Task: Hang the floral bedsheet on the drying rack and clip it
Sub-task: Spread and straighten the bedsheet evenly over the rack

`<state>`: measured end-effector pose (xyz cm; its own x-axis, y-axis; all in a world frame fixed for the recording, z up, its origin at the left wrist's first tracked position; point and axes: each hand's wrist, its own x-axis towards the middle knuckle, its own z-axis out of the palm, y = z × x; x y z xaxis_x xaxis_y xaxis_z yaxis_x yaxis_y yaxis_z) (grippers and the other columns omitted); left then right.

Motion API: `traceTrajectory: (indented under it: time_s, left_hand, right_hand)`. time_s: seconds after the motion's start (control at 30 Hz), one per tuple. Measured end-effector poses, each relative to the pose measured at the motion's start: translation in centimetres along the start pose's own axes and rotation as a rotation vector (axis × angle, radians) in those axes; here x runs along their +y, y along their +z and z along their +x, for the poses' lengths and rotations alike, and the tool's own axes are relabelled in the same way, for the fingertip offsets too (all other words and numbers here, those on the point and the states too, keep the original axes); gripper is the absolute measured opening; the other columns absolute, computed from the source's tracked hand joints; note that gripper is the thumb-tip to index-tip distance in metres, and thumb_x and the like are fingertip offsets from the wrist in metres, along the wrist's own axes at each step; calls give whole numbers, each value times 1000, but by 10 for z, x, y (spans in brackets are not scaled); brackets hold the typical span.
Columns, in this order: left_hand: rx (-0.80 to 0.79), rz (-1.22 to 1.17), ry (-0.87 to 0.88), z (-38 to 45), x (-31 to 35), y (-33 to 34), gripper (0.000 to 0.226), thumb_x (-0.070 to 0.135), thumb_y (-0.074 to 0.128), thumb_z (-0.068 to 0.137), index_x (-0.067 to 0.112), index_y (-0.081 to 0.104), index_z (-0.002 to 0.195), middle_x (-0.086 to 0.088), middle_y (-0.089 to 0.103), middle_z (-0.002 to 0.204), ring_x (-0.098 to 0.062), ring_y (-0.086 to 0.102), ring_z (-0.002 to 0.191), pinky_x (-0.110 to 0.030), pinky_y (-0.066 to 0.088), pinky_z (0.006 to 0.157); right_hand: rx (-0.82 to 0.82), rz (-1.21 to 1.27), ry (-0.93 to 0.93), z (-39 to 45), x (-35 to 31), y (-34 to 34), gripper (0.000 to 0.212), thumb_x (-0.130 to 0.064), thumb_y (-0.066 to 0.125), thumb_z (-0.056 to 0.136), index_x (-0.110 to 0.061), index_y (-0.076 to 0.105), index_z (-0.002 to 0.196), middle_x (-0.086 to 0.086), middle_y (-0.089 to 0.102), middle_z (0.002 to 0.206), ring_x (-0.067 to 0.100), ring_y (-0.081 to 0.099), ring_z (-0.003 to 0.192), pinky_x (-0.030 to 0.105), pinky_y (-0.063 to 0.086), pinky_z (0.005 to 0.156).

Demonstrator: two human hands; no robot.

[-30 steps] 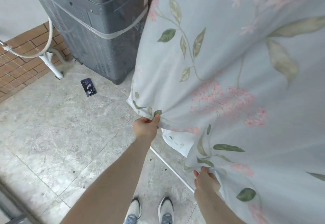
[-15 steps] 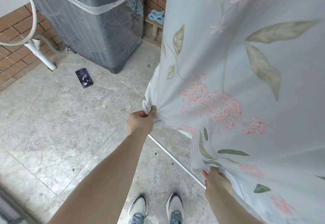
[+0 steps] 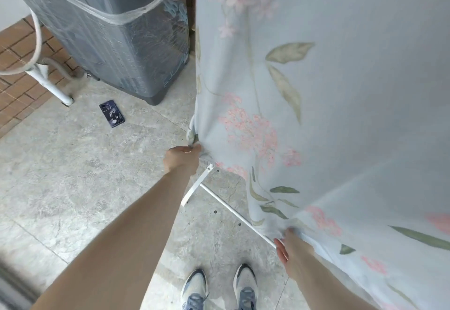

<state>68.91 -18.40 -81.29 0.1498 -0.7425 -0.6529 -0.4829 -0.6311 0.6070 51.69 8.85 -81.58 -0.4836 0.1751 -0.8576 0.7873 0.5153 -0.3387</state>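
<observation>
Sheet swung right (pale, floral)

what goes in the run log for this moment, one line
stage: straightening hung floral bedsheet | left hand: pinching lower corner | right hand: holding bottom edge | clips: none visible

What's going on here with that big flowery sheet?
A person is hanging a floral bedsheet over a white drying rack. Their left hand pinches one lower corner, and their right hand grips the bottom edge. No clips are visible. A washing machine and a phone sit nearby.
</observation>
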Motion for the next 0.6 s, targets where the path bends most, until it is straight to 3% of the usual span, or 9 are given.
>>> traceTrajectory:
  time_s: [0.07, 0.1, 0.2, 0.27, 0.37, 0.5, 0.6]
  left_hand:
    - [-71, 71, -32, -20, -9, -6, 64, 48, 77, 86, 17, 60, 138, -3, 76, 92, -24, 76, 89, -42, 63, 87]
    - [-112, 149, -16, -34, -13, -11, 67, 47, 77, 86, 18, 56, 143, -2, 76, 102, -25, 75, 98, -42, 61, 92]
    - [-232, 307, 86, -81, -15, -23, 48, 35, 73, 93, 20, 60, 137, 3, 70, 126, -24, 68, 112, -37, 57, 94]
    - [-304, 301, 150, -128, -16, -31, 34, 26, 67, 97, 22, 64, 130, 6, 68, 126, -23, 68, 110, -39, 59, 92]
    - [-404, 272, 174, -201, -26, -51, 25, 20, 61, 99, 26, 66, 122, 8, 66, 126, -23, 69, 101, -37, 60, 86]
    - [-480, 380, 265, -285, -41, -81, 30, 20, 59, 99, 28, 65, 128, 14, 60, 125, -11, 65, 82, -27, 51, 70]
    - [-507, 426, 289, -328, -42, -95, 31, 21, 59, 98, 31, 64, 128, 17, 61, 125, -8, 64, 76, -26, 49, 72]
  right_hand:
    - [-33, -56, 33, -12, 4, -11, 36, -35, 52, 106, -1, 62, 114, 9, 70, 114, 17, 66, 78, 21, 53, 38]
    - [-53, -88, 39, -23, 4, -17, 34, -34, 54, 106, -1, 62, 110, 9, 70, 116, 19, 67, 82, 24, 56, 40]
    - [-92, -225, -85, -59, 1, -33, 26, -31, 57, 104, -10, 57, 118, 5, 69, 107, 22, 72, 91, 34, 65, 62]
    - [-110, -402, -321, -83, 1, -48, 26, -34, 59, 101, -19, 54, 121, 2, 69, 107, 25, 72, 98, 46, 64, 82]
    - [-162, -660, -562, -132, 11, -86, 39, -40, 61, 98, -27, 55, 134, -13, 65, 117, 20, 68, 106, 50, 59, 90]
    - [-160, -646, -623, -193, 26, -142, 38, -38, 61, 98, -32, 54, 135, -15, 63, 122, 24, 70, 102, 51, 60, 88]
    - [-164, -615, -651, -220, 35, -177, 39, -36, 62, 97, -32, 54, 135, -13, 65, 126, 25, 70, 99, 50, 57, 93]
